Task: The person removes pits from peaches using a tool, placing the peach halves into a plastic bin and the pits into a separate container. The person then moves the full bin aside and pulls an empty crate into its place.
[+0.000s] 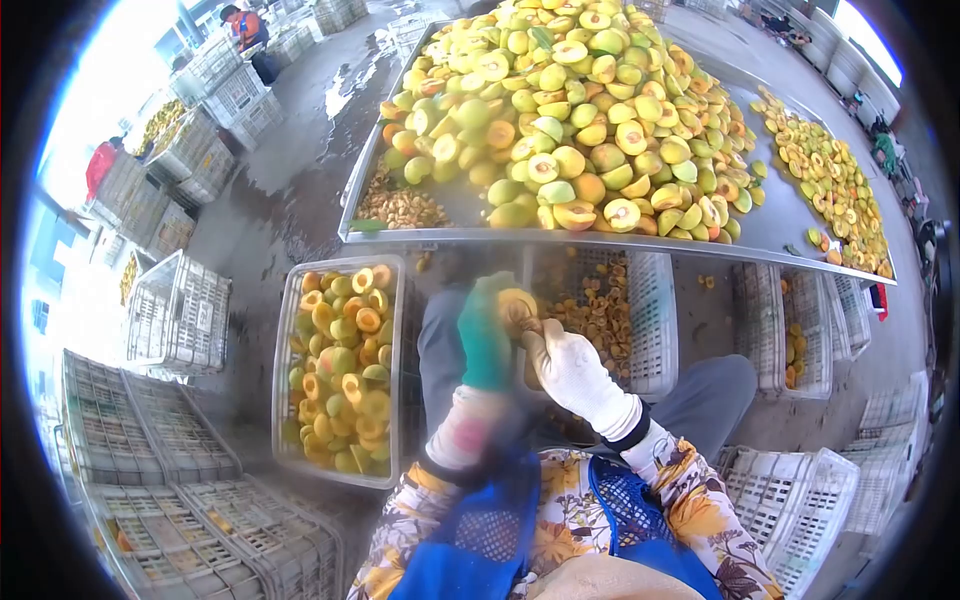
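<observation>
My left hand [486, 335], in a green glove and blurred by motion, is wrapped round a yellow cut fruit half [517, 308] above my lap. Touching the fruit from the right is my right hand [575, 370] in a white glove, its fingers pinched together at the fruit's edge. What they pinch is too small to make out. Just beyond both hands, a metal table [600, 238] bears a large heap of halved yellow-green fruit [590, 130]. Brown pits [400, 207] lie at its near left corner.
At left stands a crate of halved fruit [345, 370]. Below the table is a crate with brown pieces [605, 310]. Stacked crates [150, 430] fill the lower left, more [790, 500] the lower right. Two people [247, 30] [103, 165] are among crates at the far left.
</observation>
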Demonstrator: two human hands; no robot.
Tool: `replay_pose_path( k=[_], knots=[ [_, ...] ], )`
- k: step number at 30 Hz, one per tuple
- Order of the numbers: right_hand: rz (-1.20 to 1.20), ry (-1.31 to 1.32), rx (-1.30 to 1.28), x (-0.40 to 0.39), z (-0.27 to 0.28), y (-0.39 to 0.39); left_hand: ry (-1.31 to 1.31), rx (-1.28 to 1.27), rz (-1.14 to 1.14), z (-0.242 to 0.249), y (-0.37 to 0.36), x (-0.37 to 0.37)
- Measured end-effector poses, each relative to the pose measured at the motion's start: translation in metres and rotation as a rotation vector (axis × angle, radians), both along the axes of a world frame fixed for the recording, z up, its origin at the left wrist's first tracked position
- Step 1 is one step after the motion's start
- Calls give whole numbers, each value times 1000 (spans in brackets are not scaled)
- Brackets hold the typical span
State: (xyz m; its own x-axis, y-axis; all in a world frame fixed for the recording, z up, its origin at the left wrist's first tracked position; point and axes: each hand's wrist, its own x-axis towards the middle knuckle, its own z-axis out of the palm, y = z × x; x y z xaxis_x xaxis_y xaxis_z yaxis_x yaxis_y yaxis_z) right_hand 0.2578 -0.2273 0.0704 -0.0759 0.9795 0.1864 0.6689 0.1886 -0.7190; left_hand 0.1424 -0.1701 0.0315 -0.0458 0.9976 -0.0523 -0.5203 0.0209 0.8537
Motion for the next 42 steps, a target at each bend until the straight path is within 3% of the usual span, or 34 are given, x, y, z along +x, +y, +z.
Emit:
replay_pose_path(
  k=[3,4,7,9,10,13,14,18,21,22,25,29,30,33,34,37,38,39,40,41,42],
  knots=[
    [52,113,-32,-3,-13,4,390,161,231,-18,0,5],
    [67,140,-51,-4,-20,5,195,8,213,-12,-6,8],
    [142,118,-120,-6,-31,12,90,22,231,-11,-9,3],
    [170,267,-304,-14,-28,18,331,260,349,-30,-2,0],
    [159,396,-614,-17,-10,15,417,296,382,-37,-1,-5],
    [137,629,-955,-23,-15,19,470,51,199,-30,-2,-33],
    [120,635,-946,-30,-14,16,436,-85,85,-25,-3,-37],
    [-19,599,-805,-56,-9,8,322,47,360,-25,-9,-31],
    [155,463,-551,-47,-25,18,514,71,328,-17,-7,-33],
    [99,523,-707,-42,-21,16,593,-34,199,-14,-3,-39],
    [71,836,-1083,-35,-5,9,441,-16,-193,-25,12,-49],
    [97,867,-1080,-35,-5,8,666,-5,-477,7,19,-63],
    [70,966,-1116,-38,-1,6,662,137,-505,-3,22,-64],
    [244,1320,-1255,-25,-16,4,152,58,-448,-12,12,-54],
    [435,1665,-1366,-20,-30,4,107,17,-417,-9,10,-45],
    [501,1703,-1318,-4,-26,11,-156,74,-144,-2,15,-12],
    [469,1680,-1201,3,-26,5,22,62,66,-6,18,-9],
    [313,1808,-1065,8,-20,-6,-134,-102,141,-2,29,-16],
    [92,1556,-913,15,-22,-8,-293,-268,227,1,37,-32],
    [-106,1297,-761,28,-26,-9,-125,-208,313,5,29,-59],
    [-2,372,-448,58,-66,-5,51,-149,391,10,20,-93]
  ],
)
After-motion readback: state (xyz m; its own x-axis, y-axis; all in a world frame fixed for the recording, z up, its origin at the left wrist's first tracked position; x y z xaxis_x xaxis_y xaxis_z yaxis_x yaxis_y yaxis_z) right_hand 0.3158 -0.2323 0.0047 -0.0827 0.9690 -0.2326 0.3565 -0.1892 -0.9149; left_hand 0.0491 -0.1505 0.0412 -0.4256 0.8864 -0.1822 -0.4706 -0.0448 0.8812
